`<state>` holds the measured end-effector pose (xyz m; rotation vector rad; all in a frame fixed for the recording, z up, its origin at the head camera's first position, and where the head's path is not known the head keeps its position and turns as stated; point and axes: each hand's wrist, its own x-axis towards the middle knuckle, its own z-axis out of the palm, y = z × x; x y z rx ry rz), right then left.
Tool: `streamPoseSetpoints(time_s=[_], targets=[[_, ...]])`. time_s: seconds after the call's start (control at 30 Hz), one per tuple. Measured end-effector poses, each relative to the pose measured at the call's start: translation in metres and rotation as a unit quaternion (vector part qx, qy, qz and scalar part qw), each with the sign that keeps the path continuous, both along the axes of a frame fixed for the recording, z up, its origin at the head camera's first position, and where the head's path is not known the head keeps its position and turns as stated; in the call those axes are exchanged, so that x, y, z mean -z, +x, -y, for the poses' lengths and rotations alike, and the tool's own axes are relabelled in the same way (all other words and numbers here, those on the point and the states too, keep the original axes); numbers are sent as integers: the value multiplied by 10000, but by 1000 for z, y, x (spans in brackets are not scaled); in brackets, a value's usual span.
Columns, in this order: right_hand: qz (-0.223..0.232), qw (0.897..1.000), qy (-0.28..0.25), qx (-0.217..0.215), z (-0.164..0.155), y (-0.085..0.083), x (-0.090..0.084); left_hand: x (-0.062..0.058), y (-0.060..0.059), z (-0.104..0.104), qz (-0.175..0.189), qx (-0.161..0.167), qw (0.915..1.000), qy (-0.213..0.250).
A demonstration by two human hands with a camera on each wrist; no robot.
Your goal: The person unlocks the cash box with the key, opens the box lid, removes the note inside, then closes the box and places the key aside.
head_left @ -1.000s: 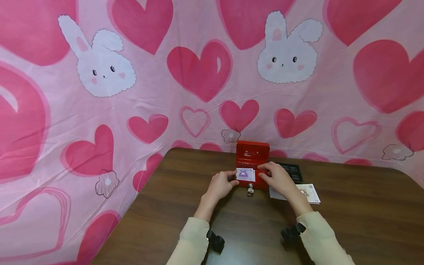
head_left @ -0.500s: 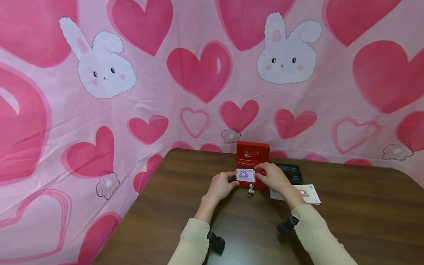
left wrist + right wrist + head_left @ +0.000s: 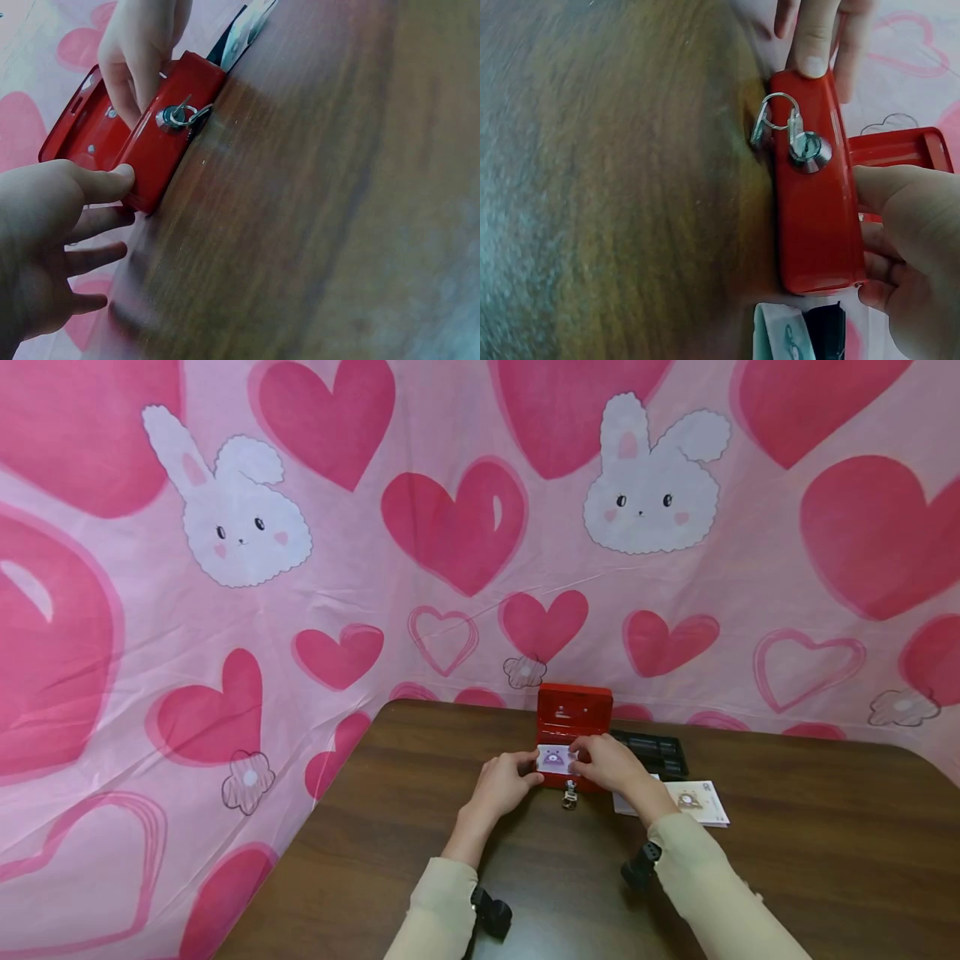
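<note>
A red metal cash box point(image 3: 592, 783) stands with its lid point(image 3: 576, 706) raised. Inside lies a stack of purple-printed play notes point(image 3: 553, 759). My left hand point(image 3: 501, 783) grips the box's left end, thumb on the front corner and the other fingers spread beside it, as the left wrist view shows. My right hand point(image 3: 611, 768) reaches into the box from the right, thumb and fingertips at the right edge of the notes; the front wall hides the fingertips in the wrist views. In the lock point(image 3: 810, 150) on the front sits a key with a ring and second key point(image 3: 759, 129).
Right of the box lies a black compartment tray point(image 3: 660, 753). More paper notes point(image 3: 701, 802) lie on the brown wooden table point(image 3: 570, 877) in front of the tray, partly under my right forearm. A pink heart-and-bunny cloth point(image 3: 465, 527) hangs behind the table.
My right hand has moved left, from the box's right side to the notes, and now covers their right edge. My left hand has stayed on the left end.
</note>
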<state>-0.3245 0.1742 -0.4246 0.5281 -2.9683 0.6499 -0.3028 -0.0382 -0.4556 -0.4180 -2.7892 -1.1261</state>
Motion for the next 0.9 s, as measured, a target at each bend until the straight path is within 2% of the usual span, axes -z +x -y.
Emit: streamPoseSetpoints(time_s=[0.23, 0.37, 0.6, 0.9], targets=[[-200, 9989, 327, 255, 1, 1, 4, 1, 1, -2, -29, 59, 10000, -5], [-329, 9985, 363, 241, 4, 0, 3, 0, 1, 0, -38, 75, 10000, 20], [-114, 9993, -267, 230, 8, 0, 1, 0, 1, 2, -28, 106, 9999, 78], [140, 9939, -1001, 430, 8, -1, 3, -1, 1, 1, 11, 77, 9999, 74]])
